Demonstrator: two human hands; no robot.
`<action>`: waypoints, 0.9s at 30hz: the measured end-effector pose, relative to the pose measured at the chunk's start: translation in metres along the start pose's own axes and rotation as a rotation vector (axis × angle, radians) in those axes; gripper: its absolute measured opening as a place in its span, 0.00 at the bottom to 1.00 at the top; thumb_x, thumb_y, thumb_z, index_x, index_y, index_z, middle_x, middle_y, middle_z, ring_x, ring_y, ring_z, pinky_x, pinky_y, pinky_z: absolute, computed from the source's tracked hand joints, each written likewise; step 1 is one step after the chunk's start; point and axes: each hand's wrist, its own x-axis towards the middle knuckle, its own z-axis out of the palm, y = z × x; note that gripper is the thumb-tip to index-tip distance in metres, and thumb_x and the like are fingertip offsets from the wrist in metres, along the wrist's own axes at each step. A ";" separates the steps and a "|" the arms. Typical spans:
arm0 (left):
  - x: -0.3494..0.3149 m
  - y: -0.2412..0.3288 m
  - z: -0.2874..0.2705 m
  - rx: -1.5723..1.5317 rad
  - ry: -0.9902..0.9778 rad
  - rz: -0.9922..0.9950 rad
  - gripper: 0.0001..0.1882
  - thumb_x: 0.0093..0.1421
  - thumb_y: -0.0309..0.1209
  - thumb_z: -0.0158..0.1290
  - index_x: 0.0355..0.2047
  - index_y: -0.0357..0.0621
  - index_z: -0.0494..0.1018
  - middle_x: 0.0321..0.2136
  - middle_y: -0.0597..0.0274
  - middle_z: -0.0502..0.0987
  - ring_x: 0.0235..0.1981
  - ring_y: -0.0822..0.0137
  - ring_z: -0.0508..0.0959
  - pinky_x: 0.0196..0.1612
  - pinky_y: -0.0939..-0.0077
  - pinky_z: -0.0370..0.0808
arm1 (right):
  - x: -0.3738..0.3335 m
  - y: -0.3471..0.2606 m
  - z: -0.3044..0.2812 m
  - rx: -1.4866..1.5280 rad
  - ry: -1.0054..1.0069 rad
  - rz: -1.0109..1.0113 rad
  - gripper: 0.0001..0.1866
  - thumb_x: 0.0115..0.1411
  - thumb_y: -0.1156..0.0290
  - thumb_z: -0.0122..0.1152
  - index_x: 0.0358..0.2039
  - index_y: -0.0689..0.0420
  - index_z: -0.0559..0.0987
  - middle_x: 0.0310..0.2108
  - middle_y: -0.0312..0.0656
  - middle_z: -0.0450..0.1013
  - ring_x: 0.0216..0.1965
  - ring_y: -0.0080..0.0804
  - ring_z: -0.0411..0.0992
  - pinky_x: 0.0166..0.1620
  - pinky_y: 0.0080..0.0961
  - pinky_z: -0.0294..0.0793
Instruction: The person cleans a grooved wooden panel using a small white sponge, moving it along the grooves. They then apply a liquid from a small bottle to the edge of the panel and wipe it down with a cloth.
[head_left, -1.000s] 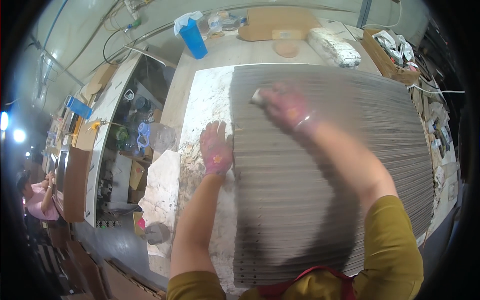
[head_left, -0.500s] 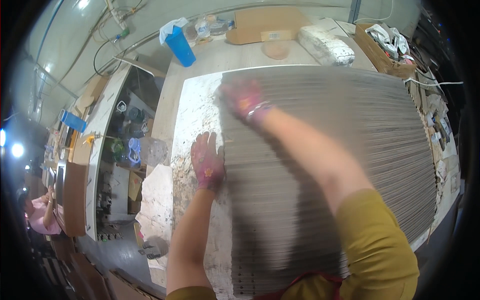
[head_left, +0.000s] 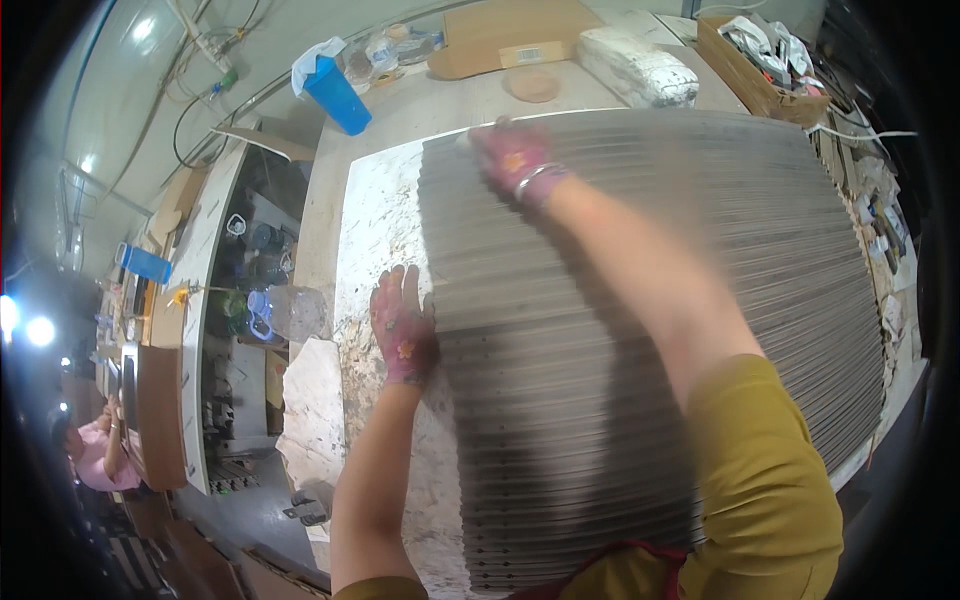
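Nearest me, a mustard sleeve (head_left: 768, 435) comes in low on the right, and past it a grey ribbed spread (head_left: 530, 290) covers most of the table's near and middle part; I can't tell whether it is one piece or many overlapping strips. Midway along its left edge, the left hand (head_left: 406, 332), gloved in pink, lies flat on a stained white board (head_left: 378, 212), fingers slightly spread. Farther off, the right hand (head_left: 515, 160) is down at the spread's far left corner; its fingers are bent, but blur hides whether they pinch anything. I'd judge a rubbing pass over the ribs to be the step in hand. Another stroke seems to call for even pressure along the ribs, with the left hand steadying that edge. Beyond stand a blue cup (head_left: 338, 97) at far left and a white-wrapped block (head_left: 640, 68) farther right.
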 end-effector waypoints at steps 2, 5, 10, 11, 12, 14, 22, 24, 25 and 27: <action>0.000 -0.004 0.000 0.007 0.014 0.021 0.24 0.62 0.33 0.52 0.59 0.45 0.67 0.59 0.52 0.68 0.62 0.48 0.64 0.65 0.54 0.58 | -0.001 -0.010 -0.004 -0.031 -0.148 0.023 0.16 0.55 0.62 0.56 0.44 0.49 0.78 0.54 0.50 0.72 0.56 0.50 0.70 0.56 0.50 0.64; 0.000 0.005 -0.001 -0.017 0.018 0.014 0.24 0.62 0.33 0.52 0.59 0.45 0.67 0.58 0.51 0.68 0.62 0.49 0.64 0.65 0.54 0.57 | -0.033 0.113 -0.028 0.053 -0.040 0.265 0.12 0.57 0.65 0.55 0.40 0.51 0.79 0.39 0.51 0.77 0.43 0.51 0.76 0.44 0.48 0.72; 0.004 0.009 0.001 -0.002 0.009 -0.028 0.23 0.63 0.36 0.50 0.59 0.46 0.67 0.59 0.52 0.68 0.63 0.50 0.64 0.66 0.55 0.56 | -0.075 0.182 -0.093 -0.301 -0.045 0.245 0.17 0.59 0.63 0.55 0.49 0.49 0.77 0.40 0.47 0.78 0.41 0.49 0.76 0.45 0.48 0.70; 0.002 0.006 0.001 0.012 0.008 -0.045 0.23 0.63 0.36 0.50 0.59 0.46 0.67 0.59 0.52 0.68 0.63 0.50 0.64 0.66 0.55 0.56 | -0.072 0.140 -0.080 -0.284 -0.067 0.116 0.19 0.59 0.62 0.55 0.52 0.48 0.76 0.42 0.46 0.77 0.42 0.50 0.75 0.46 0.48 0.70; -0.002 0.000 0.000 0.022 0.014 -0.045 0.23 0.63 0.36 0.51 0.58 0.46 0.68 0.58 0.52 0.68 0.62 0.50 0.64 0.66 0.55 0.56 | -0.082 0.079 -0.071 -0.177 0.135 -0.047 0.20 0.59 0.62 0.55 0.53 0.47 0.74 0.43 0.46 0.77 0.42 0.52 0.75 0.46 0.48 0.70; 0.000 0.002 -0.004 -0.058 0.005 -0.054 0.31 0.53 0.21 0.56 0.59 0.49 0.67 0.59 0.52 0.68 0.63 0.49 0.63 0.66 0.58 0.59 | -0.100 -0.015 -0.066 -0.006 0.186 -0.253 0.15 0.58 0.65 0.52 0.46 0.46 0.77 0.37 0.44 0.76 0.45 0.47 0.74 0.49 0.45 0.67; 0.003 0.007 -0.002 0.038 -0.069 -0.055 0.25 0.64 0.40 0.48 0.61 0.48 0.66 0.62 0.53 0.64 0.65 0.53 0.59 0.67 0.57 0.52 | -0.165 0.123 -0.142 -0.217 -0.093 0.338 0.18 0.57 0.66 0.57 0.49 0.48 0.77 0.44 0.50 0.75 0.47 0.52 0.72 0.52 0.52 0.66; 0.003 0.004 0.016 0.101 -0.008 0.017 0.28 0.63 0.40 0.49 0.63 0.48 0.64 0.63 0.55 0.64 0.67 0.56 0.58 0.68 0.59 0.51 | -0.181 0.128 -0.131 -0.257 0.033 0.141 0.17 0.57 0.66 0.57 0.48 0.49 0.77 0.43 0.51 0.75 0.46 0.52 0.73 0.50 0.51 0.69; -0.003 -0.009 0.020 0.119 0.016 0.031 0.29 0.63 0.40 0.49 0.63 0.47 0.63 0.63 0.55 0.64 0.67 0.56 0.58 0.68 0.60 0.51 | -0.170 0.077 -0.124 -0.191 0.014 0.084 0.16 0.56 0.66 0.57 0.45 0.50 0.78 0.41 0.49 0.76 0.45 0.52 0.73 0.49 0.49 0.69; -0.009 -0.015 0.011 0.066 -0.009 0.002 0.28 0.61 0.35 0.51 0.63 0.47 0.64 0.62 0.54 0.64 0.66 0.56 0.59 0.68 0.60 0.51 | -0.153 -0.020 -0.121 -0.083 -0.032 -0.012 0.12 0.53 0.66 0.56 0.39 0.52 0.79 0.36 0.46 0.78 0.43 0.50 0.75 0.48 0.47 0.71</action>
